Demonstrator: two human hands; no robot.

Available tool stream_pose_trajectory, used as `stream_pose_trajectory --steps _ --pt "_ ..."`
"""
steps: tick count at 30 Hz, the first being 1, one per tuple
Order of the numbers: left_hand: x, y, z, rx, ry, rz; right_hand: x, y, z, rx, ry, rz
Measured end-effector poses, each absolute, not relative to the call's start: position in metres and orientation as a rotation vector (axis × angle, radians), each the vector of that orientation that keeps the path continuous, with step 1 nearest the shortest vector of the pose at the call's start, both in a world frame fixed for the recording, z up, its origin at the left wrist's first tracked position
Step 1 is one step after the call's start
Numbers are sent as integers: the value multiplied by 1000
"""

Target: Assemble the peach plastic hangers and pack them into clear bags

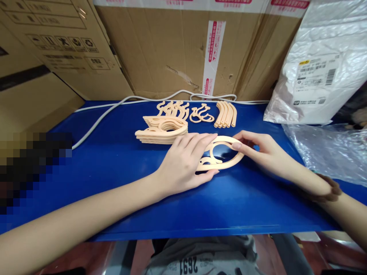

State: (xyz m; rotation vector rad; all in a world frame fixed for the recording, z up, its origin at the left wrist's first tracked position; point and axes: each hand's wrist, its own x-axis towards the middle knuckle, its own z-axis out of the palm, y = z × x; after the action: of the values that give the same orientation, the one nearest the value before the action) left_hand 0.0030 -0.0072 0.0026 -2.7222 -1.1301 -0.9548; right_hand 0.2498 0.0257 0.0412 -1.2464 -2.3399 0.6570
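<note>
A flat peach plastic oval frame piece (226,160) lies on the blue table (114,179). My left hand (183,164) grips its left end, fingers over the top and thumb beneath. My right hand (259,151) pinches its right rim with fingertips. Just behind sits a stack of the same oval frames (162,131).
Behind the stack lie several peach hook pieces (173,109), looped hooks (200,114) and curved strips (226,114). A white cable (114,107) runs along the back. Cardboard boxes (177,49) wall the rear; plastic bags (318,65) sit at right.
</note>
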Motion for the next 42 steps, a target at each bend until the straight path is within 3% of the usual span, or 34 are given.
stream_pose_trajectory --steps 5,19,21,28,33,42 --pt "3 -10 6 -2665 -1114 -935 247 23 41 -1231 -2087 1161" --pt "-3 1 24 -2728 -1074 -1001 250 29 31 -1085 -1828 1390" --pt "-15 8 42 -2750 -1106 -1024 251 31 32 -1081 -1897 1303" --pt "-89 35 83 -2851 -1552 -843 253 35 26 -903 -2655 378" --pt "-120 47 70 -2741 -1807 -791 255 35 21 -930 -2781 293" --pt "-118 56 56 -2885 -1818 -719 256 36 24 -934 -2809 312"
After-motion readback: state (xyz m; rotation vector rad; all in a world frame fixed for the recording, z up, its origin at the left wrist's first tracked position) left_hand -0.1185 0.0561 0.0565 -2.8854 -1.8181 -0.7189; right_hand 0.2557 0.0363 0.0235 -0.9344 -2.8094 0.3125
